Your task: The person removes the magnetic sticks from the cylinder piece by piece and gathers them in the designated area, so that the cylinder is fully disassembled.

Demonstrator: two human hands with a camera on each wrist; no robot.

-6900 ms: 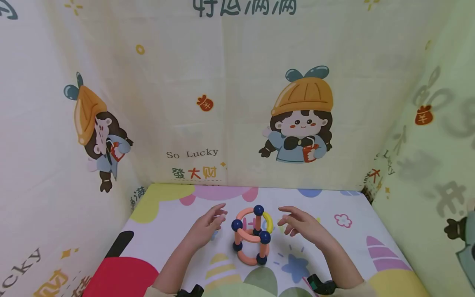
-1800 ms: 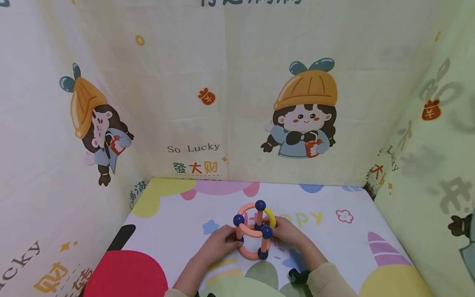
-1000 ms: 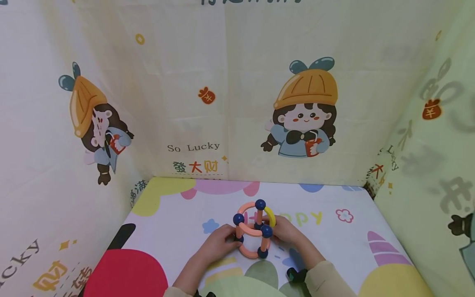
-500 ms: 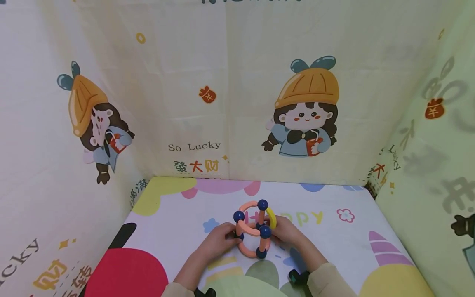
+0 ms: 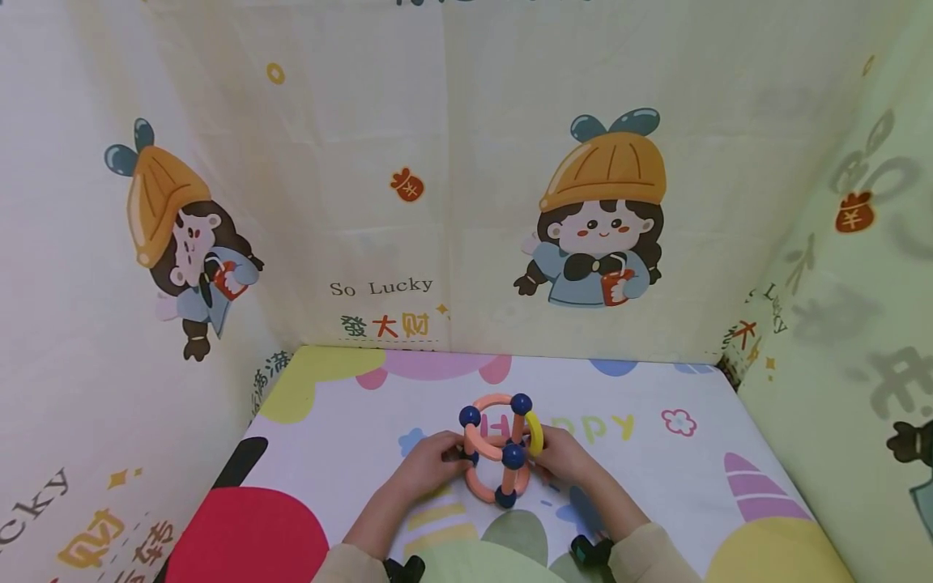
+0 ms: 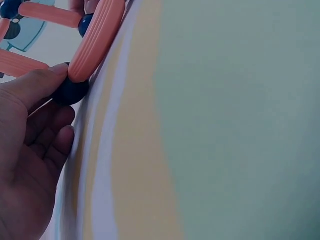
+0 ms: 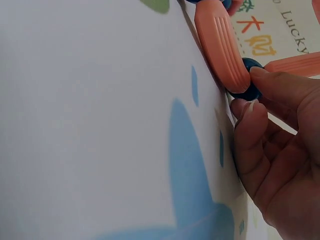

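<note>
Frame stands upright on the table, the left hand pinching one lower ball, the right hand pinching another.

Cream cartoon-printed cloth hangs around three sides of a patterned tabletop.

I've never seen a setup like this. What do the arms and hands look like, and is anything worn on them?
The left hand and right hand are human and ungloved. The left sleeve and right sleeve are beige and stop partway along the forearms. Near each sleeve's end is a small black device, probably the wrist camera; I can't make out any cable.
</note>
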